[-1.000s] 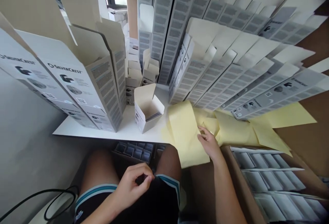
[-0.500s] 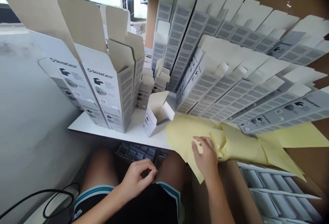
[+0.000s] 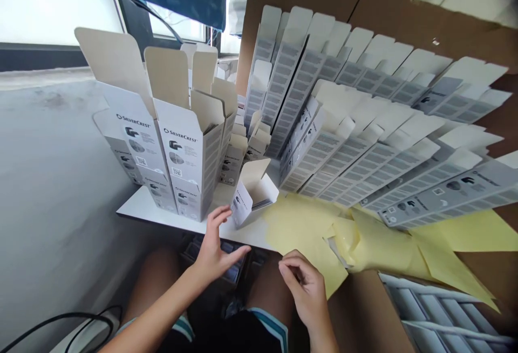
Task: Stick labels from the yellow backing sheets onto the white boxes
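Note:
A small open-topped SilverCrest carton [image 3: 242,206] stands near the front edge of the white table, its flaps up and flat grey pieces inside. My left hand [image 3: 214,250] is open in front of it, thumb and fingers spread. Its fingertips are at the carton's left side; whether they touch I cannot tell. Over my lap, right of my left hand, my right hand [image 3: 302,283] is closed, thumb against curled fingers. What it holds, if anything, is hidden. Beyond it lies crumpled yellow paper [image 3: 299,218], with a greyish edge showing in a fold.
Tall open SilverCrest boxes [image 3: 182,153] stand at left on the white table [image 3: 145,207]. Rows of similar boxes [image 3: 340,164] fill the right, before brown cardboard. A carton with white dividers [image 3: 437,310] sits low right. A black cable [image 3: 81,315] loops at lower left.
My left hand has risen from my lap toward the small carton and opened. My right hand has left the yellow paper, moving down and left. The view has tilted up.

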Tool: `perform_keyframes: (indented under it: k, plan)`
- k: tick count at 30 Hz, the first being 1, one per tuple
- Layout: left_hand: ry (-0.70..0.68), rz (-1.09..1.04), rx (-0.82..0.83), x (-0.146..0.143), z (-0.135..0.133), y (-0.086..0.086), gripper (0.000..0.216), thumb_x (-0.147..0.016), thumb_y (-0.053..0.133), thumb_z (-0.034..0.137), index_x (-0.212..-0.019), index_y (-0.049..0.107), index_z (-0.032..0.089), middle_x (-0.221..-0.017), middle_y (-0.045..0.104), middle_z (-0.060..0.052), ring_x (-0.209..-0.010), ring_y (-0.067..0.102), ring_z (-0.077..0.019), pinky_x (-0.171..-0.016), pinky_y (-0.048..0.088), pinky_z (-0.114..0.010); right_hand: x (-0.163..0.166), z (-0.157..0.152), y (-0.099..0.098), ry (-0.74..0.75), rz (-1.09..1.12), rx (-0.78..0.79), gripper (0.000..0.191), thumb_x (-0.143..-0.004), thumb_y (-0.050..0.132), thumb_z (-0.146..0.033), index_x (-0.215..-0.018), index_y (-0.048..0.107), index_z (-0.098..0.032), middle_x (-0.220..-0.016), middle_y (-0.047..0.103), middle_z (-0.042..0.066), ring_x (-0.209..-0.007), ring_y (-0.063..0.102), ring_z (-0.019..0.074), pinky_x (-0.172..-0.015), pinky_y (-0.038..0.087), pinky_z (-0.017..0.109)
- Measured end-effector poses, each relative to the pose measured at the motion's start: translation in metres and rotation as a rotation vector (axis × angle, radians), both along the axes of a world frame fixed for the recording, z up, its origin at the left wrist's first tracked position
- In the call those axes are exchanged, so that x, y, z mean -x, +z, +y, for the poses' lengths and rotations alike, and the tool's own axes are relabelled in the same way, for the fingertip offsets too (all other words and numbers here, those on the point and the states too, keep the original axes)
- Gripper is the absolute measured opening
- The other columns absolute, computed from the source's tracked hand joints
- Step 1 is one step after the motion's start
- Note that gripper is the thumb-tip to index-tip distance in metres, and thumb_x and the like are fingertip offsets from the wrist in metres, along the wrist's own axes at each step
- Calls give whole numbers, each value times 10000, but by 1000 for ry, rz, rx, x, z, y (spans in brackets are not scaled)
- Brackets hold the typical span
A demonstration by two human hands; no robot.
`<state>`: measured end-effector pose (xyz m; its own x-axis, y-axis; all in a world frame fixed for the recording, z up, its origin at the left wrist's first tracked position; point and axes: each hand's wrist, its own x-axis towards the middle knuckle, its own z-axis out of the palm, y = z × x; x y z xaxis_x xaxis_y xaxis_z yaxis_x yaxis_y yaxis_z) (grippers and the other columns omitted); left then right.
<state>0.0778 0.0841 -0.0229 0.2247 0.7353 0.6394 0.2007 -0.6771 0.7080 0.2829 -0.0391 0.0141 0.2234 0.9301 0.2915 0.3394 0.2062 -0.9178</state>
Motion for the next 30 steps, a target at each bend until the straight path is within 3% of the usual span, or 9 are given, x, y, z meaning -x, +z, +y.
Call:
perform_keyframes:
  k: [3,6,9,12,14,18,23,27,30]
  plan:
    - [32,162,127,-13,30,-5,1085,-716,854,337,-1551,172,214,-1567,321,-230,-1461,350,-419,-1141,382,-608,-3,5,-10,-50,26,-46,188,-936,638,-324,-799,690,-207,-801,617,43,-758,602,174,-632,481,255]
    - [-16,213,250,-25,49,-10,1046,-742,781,244,-1559,129,208,-1534,396,-223,-1403,450,-417,-1112,426,-596,-1,15,-20,-65,-7,-90,174,-936,635,-309,-805,699,-214,-897,659,71,-868,651,199,-711,519,276]
    - [-122,117,211,-30,46,-7,1013,-799,731,280,-1568,74,229,-1512,408,-222,-1324,535,-389,-1050,487,-580,4,25,-20,-95,-66,-215,139,-926,640,-260,-810,703,-220,-1150,687,118,-1100,655,247,-882,534,346]
    - [-287,15,137,-27,25,16,876,-919,628,338,-1576,50,326,-1641,170,-188,-1428,418,-379,-990,548,-521,14,30,-5,-51,-30,-321,96,-920,639,-217,-846,699,-230,-1443,574,118,-1330,546,293,-1057,467,457]
    - [-327,6,61,-22,9,42,724,-975,560,308,-1565,146,375,-1693,-97,-87,-1554,124,-391,-1090,475,-537,21,31,10,8,87,-344,95,-930,624,-199,-877,690,-241,-1504,531,102,-1381,510,300,-1087,455,495]
    - [-411,113,5,-6,-7,93,557,-949,642,294,-1450,406,349,-1686,-185,-7,-1563,-49,-396,-1220,289,-589,33,28,37,27,295,-374,94,-931,631,-180,-920,692,-250,-1483,562,98,-1407,489,303,-1097,471,513]
    - [-481,149,82,9,-8,112,572,-784,844,274,-1274,552,314,-1689,-136,-19,-1518,243,-421,-1083,516,-492,39,21,55,31,262,-373,77,-940,619,-195,-915,682,-232,-1458,580,122,-1351,548,326,-1027,531,526]
    - [-495,64,129,11,-9,113,535,-783,842,263,-1248,583,320,-1691,-10,-12,-1532,195,-421,-917,627,-392,33,12,75,-134,-122,-540,159,-900,620,-88,-942,689,-225,-1131,726,104,-1027,696,254,-826,589,450]
    - [-494,45,157,11,-11,115,545,-773,851,268,-1250,594,327,-1690,8,-4,-1527,211,-418,-894,636,-378,27,8,96,-223,-534,-721,237,-837,663,-10,-958,709,-209,-897,734,66,-814,670,206,-692,567,391]
